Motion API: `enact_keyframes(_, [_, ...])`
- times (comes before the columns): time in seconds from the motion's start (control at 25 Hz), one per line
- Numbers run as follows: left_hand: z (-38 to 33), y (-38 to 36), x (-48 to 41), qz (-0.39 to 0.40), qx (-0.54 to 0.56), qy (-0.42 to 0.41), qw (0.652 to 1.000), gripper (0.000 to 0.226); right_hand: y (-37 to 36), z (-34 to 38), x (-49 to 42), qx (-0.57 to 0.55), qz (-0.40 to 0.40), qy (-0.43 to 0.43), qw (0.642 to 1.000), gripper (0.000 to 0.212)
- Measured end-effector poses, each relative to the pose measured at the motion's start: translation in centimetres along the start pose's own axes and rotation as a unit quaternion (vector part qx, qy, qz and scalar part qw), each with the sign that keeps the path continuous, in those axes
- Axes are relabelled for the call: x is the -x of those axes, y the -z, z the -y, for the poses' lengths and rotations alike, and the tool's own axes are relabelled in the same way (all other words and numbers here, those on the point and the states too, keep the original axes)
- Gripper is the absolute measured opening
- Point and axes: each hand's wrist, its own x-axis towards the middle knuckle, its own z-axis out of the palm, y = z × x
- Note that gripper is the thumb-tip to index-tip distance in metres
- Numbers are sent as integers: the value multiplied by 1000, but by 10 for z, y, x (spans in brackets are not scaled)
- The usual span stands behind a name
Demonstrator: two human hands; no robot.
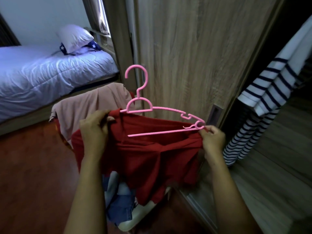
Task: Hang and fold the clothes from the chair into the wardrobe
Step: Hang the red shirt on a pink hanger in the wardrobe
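Observation:
I hold a red garment (pixel 145 159) up in front of me with a pink plastic hanger (pixel 146 107) partly inside its neck. The hanger's left arm is hidden under the cloth; its hook points up. My left hand (pixel 96 127) grips the red cloth over the hanger's left end. My right hand (pixel 213 139) pinches the cloth together with the hanger's right tip. Below stands the chair (pixel 135 222) with a pink garment (pixel 87 105) over its back and blue denim (pixel 118 205) on its seat.
The wardrobe's wooden sliding door (pixel 194 56) stands straight ahead, with its open section to the right, where a navy-striped white top (pixel 263 98) hangs. A bed (pixel 50 70) with a pillow lies at the left. The floor is reddish wood.

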Motion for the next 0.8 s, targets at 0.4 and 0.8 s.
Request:
enact_keyframes(0.4, [-23, -19, 4, -32, -129, -61, 989, 26, 25, 60, -9, 104, -97, 112, 983, 24])
enact_keyframes(0.8, [-23, -14, -12, -73, -40, -13, 996, 16, 42, 95, 1, 142, 62, 246, 957, 21])
